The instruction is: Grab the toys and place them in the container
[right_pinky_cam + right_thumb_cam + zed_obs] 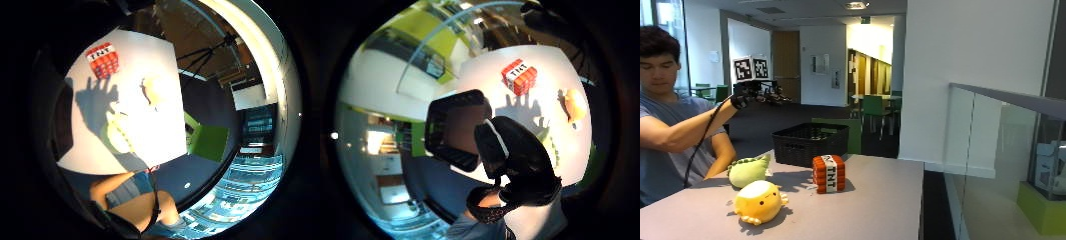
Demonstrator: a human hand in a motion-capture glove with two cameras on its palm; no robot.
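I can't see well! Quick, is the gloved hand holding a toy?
Gloved right hand: raised above the table, holding no toy; fingers open or shut cannot be told.

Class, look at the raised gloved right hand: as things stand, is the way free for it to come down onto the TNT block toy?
Probably yes. The right hand is raised above the table, holding nothing, and the TNT block stands apart from the basket and both plush toys, with nothing above it.
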